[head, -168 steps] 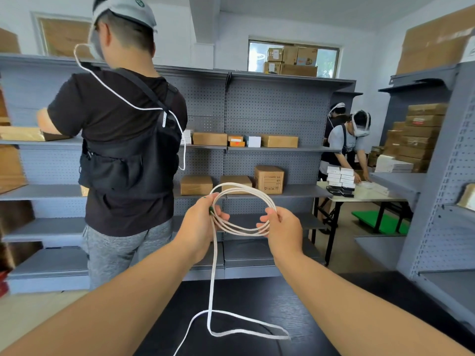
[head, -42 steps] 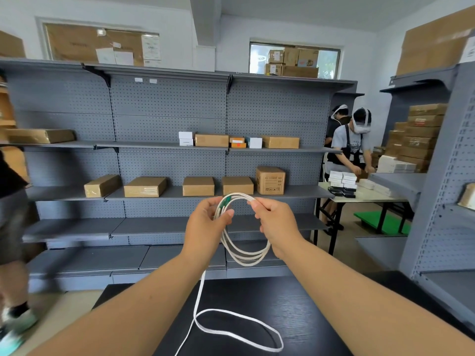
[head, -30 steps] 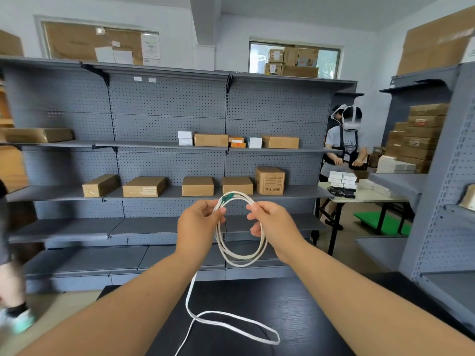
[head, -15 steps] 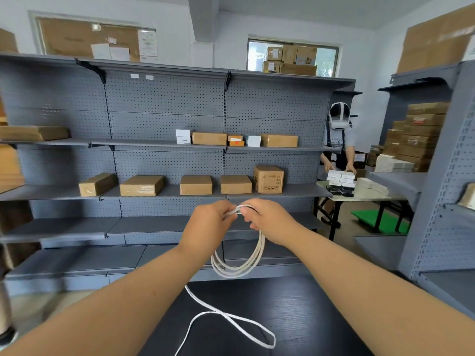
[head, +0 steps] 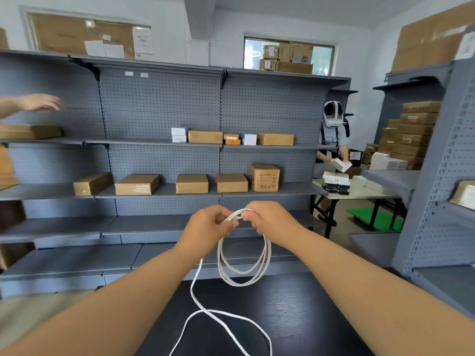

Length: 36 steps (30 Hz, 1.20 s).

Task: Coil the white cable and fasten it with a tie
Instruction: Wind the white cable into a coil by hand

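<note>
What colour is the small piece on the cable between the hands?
Green: the small piece stands out on the white cable. Head view shows it.

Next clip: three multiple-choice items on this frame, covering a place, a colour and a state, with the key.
1. Where does the cable's loose tail lie? A. a shelf B. the table C. the floor
2. What colour is the mark between the left hand and right hand? A. red B. blue C. green
3. The hands: A. both open B. both grip the cable C. only the left grips
Key: B, the tail loops over the tabletop; C, green shows at the coil's top; B, both hands' fingers curl round it.
</note>
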Available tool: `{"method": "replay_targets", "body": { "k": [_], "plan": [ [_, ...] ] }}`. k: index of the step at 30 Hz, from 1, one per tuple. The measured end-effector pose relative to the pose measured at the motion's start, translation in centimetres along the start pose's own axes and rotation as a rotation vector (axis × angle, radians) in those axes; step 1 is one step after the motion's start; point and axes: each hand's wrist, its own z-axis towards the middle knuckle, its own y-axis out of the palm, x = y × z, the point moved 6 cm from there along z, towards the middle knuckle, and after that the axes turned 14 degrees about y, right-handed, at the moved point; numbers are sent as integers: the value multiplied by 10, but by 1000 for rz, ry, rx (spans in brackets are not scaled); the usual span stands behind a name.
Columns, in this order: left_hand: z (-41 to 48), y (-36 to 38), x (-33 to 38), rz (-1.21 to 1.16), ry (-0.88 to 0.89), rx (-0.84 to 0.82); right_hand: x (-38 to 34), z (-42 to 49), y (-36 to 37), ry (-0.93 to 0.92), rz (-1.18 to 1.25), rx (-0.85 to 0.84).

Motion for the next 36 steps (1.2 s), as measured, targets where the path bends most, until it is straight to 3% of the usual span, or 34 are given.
{"method": "replay_targets", "body": {
  "k": [3, 7, 18, 28, 32, 36],
  "plan": [
    [-8, 6, -7, -342, -165, -98, 7, -1, -5, 14, 17, 10],
    [-18, 9, -14, -430, -232, -247, 16, -1, -13, 50, 133, 33],
    [-23, 17, -6, -543, -219, -87, 42, -6, -26, 160, 665, 270],
    [-6, -6, 1, -340, -108, 225, 50, -11, -7, 257, 912, 405],
    [-1, -20, 15, -109, 13, 206, 52, -13, 3, 307, 969, 335],
    [3, -31, 21, 155, 123, 140, 52, -10, 14, 347, 1050, 144]
  ]
}}
